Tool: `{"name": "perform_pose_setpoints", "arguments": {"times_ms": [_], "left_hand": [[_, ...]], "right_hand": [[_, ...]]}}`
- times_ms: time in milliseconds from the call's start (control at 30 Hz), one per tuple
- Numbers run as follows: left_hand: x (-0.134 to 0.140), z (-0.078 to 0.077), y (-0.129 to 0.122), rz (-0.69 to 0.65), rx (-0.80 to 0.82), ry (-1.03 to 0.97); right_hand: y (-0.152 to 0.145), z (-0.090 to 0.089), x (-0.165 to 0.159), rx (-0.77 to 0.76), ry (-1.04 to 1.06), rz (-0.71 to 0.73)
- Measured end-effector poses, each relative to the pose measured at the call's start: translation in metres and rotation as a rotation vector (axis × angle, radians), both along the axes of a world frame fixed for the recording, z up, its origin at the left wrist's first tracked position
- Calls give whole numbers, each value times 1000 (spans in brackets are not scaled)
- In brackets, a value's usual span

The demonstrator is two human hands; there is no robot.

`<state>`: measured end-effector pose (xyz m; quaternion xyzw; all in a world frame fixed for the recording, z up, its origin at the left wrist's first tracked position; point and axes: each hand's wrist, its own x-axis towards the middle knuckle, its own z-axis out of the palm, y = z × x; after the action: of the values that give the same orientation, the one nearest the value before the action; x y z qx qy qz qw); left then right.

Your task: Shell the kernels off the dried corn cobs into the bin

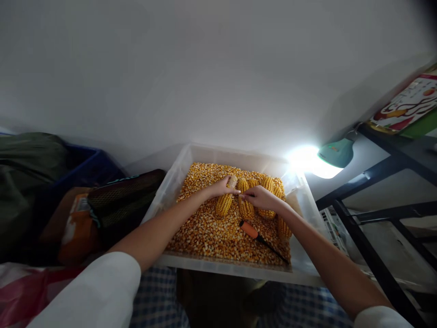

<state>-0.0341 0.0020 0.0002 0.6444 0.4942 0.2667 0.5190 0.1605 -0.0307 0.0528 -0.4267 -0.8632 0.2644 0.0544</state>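
Observation:
My left hand (220, 187) is closed around an ear of corn (224, 206), tilted over the loose kernels (208, 234). The upper end of this ear is pale and stripped, while yellow kernels cover its lower part. Close to the left thumb, the fingertips of my right hand (262, 198) are pinched together; what is between them is too small to make out. Beneath that hand lies another full ear (246, 209), with several more ears (268, 183) to its right. A screwdriver-like tool with an orange handle (249, 229) and dark shaft rests on the kernels, nearer to me.
A translucent plastic bin (235, 272) holds the corn against a white wall. A lit green lamp (336, 155) hangs at the right from a dark metal rack (372, 255). On the left are a black mesh bag (126, 205) and a blue crate (92, 166).

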Motion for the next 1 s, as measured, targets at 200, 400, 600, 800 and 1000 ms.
{"name": "perform_pose_setpoints", "arguments": {"times_ms": [200, 400, 600, 800, 1000], "left_hand": [[-6, 5, -3, -47, -23, 44], [6, -9, -5, 40, 87, 100], [6, 0, -7, 34, -60, -24], [0, 10, -7, 18, -213, -85], [-8, 17, -6, -126, -313, -219]], "right_hand": [[-3, 3, -3, 38, -34, 15], [-6, 6, -3, 57, -46, 11], [-4, 1, -4, 63, -75, 5], [-5, 1, -4, 68, -60, 13], [-7, -2, -6, 118, -62, -12]]}}
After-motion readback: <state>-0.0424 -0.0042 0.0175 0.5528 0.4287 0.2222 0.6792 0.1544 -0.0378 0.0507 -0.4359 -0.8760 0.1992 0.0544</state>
